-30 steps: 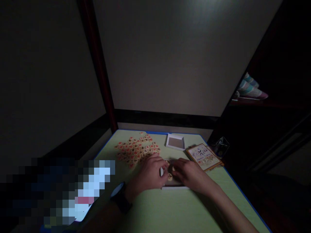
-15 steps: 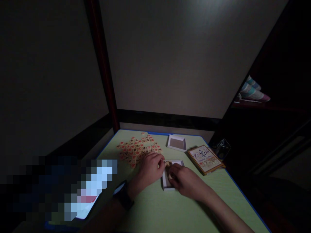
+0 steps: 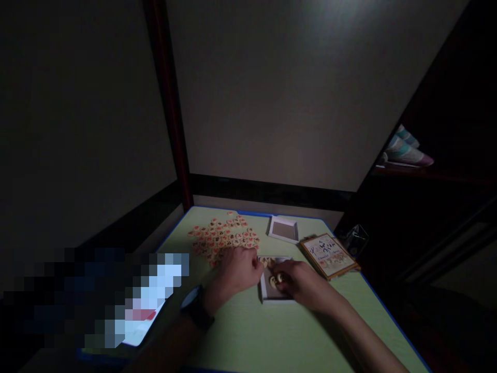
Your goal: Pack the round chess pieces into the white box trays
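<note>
My right hand [image 3: 305, 284] reaches into a shallow white box [image 3: 267, 296], its fingers closed on a round wooden Chinese chess piece [image 3: 280, 278]. Another chess piece [image 3: 273, 282] lies on the box's brown floor beside the fingertips. More pieces [image 3: 266, 261] sit along the far side of the box, partly covered by the hand. My left hand [image 3: 239, 270], with a dark watch on the wrist, is curled closed at the box's left edge; whatever is inside its fingers is hidden. Beyond it, many loose chess pieces [image 3: 223, 235] with red and black characters spread over the table.
A second shallow white box [image 3: 283, 229] stands at the back of the green table [image 3: 248, 331]. To the right lies a Chinese chess package [image 3: 330, 254] with a printed cover. A lit, pixelated screen [image 3: 151, 298] is at the left edge. A wall [image 3: 264, 103] rises behind.
My right hand has shifted slightly right inside the box, and pieces by its fingertips show more clearly. The left hand stays by the box edge, its fingers curled a little more. The view has shifted slightly.
</note>
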`<state>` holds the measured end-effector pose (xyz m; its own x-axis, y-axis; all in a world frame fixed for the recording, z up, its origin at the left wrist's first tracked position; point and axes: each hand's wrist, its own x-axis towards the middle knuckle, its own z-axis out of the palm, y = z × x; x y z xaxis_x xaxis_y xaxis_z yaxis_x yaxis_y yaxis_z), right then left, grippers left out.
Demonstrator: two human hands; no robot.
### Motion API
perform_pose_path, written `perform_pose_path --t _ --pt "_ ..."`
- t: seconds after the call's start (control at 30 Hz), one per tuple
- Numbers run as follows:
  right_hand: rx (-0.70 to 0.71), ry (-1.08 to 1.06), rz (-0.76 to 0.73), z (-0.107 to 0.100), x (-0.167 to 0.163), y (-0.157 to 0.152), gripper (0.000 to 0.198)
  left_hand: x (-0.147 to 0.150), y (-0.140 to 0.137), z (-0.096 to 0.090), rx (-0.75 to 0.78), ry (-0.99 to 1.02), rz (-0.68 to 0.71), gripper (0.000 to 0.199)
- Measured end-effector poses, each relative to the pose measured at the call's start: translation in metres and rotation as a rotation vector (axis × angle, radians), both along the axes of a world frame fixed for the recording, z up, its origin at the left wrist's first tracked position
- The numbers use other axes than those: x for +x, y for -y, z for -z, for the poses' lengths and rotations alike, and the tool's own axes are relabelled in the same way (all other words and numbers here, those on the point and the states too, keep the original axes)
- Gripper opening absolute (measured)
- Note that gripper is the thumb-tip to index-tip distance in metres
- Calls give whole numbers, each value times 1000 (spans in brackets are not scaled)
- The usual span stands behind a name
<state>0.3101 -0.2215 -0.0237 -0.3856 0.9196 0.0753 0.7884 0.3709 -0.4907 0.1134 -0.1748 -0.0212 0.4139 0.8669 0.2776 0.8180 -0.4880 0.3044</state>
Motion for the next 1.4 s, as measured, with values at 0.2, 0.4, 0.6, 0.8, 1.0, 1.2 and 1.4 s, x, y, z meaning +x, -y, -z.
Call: perform_pose_path --t 0.2,0.4,0.6,0.8,1.0,1.2,1.4 --pt "20 118 -23 7 -7 0 16 -1 9 -8 -89 -199 77 34" --pt "66 70 13 15 -20 1 25 -1 16 -10 -87 -247 167 30" --pt "135 47 58 22 -23 0 20 0 20 -11 -107 -216 150 26" --pt "126 13 82 24 -24 0 25 0 19 -6 -84 -189 169 24" --pt "184 -31 124 26 -29 0 14 0 19 -5 -81 -191 181 23" --pt "200 -57 75 28 -31 -3 26 0 18 -4 -79 -182 184 23" --pt "171 -56 68 31 -31 -6 34 0 19 -9 -91 -195 189 23"
